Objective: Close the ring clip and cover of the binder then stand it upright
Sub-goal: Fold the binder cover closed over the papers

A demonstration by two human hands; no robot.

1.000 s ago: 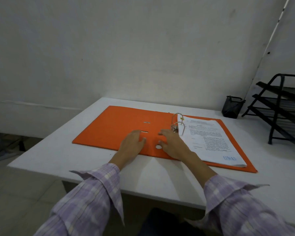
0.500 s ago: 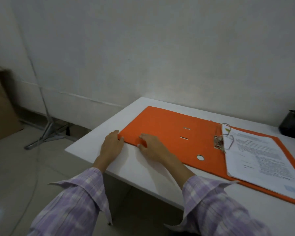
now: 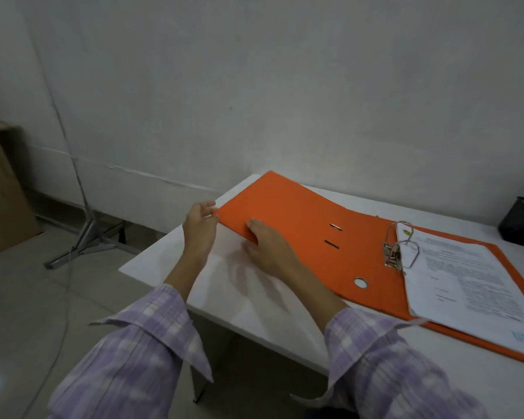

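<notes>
An orange lever-arch binder (image 3: 297, 216) lies open on the white table (image 3: 224, 297). Its left cover is raised a little off the table at the outer edge. My left hand (image 3: 200, 228) grips that cover's near left corner. My right hand (image 3: 270, 246) holds the near edge of the same cover, thumb on top and fingers under it. The metal ring clip (image 3: 401, 247) stands in the middle of the binder with its arches over a stack of printed papers (image 3: 466, 282) on the right half. Whether the rings are fully shut cannot be told.
A black mesh pen holder (image 3: 522, 225) stands at the back right of the table. A grey wall rises behind. Left of the table, on the floor, are a metal stand foot (image 3: 85, 243) with a cable, and a brown board (image 3: 0, 192).
The cover's left edge has come up off the table, held in both hands. My hands earlier slid from the binder's middle to that edge. My view has turned further left.
</notes>
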